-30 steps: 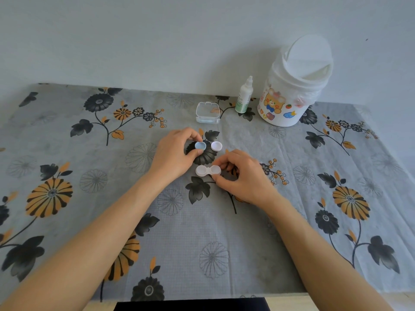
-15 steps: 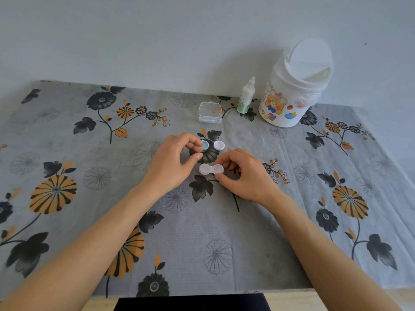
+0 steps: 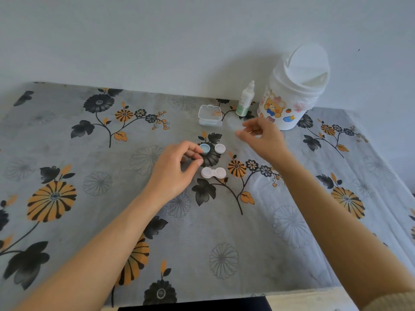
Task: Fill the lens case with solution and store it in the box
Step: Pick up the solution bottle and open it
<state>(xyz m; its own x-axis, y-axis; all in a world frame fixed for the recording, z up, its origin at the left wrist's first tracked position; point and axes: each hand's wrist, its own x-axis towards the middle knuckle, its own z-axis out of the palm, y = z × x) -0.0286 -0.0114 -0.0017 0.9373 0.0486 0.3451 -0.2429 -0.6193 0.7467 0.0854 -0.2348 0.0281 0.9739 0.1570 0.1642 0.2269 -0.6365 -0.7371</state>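
Observation:
The white double-well lens case (image 3: 213, 172) lies uncapped on the flowered cloth at the middle of the table. Its blue cap (image 3: 204, 148) and white cap (image 3: 219, 148) rest just behind it. My left hand (image 3: 177, 168) sits left of the case, fingertips touching the blue cap, thumb near the case. My right hand (image 3: 261, 136) hovers blurred in the air, fingers apart and empty, a short way in front of the solution bottle (image 3: 245, 100). The small clear box (image 3: 210, 114) stands open left of the bottle.
A white tub with a swing lid and cartoon stickers (image 3: 293, 90) stands at the back right against the wall. The table's near edge (image 3: 303, 297) runs along the bottom of the view.
My right hand has let go of the lens case and risen toward the back right, near the bottle. My left hand stays by the blue cap.

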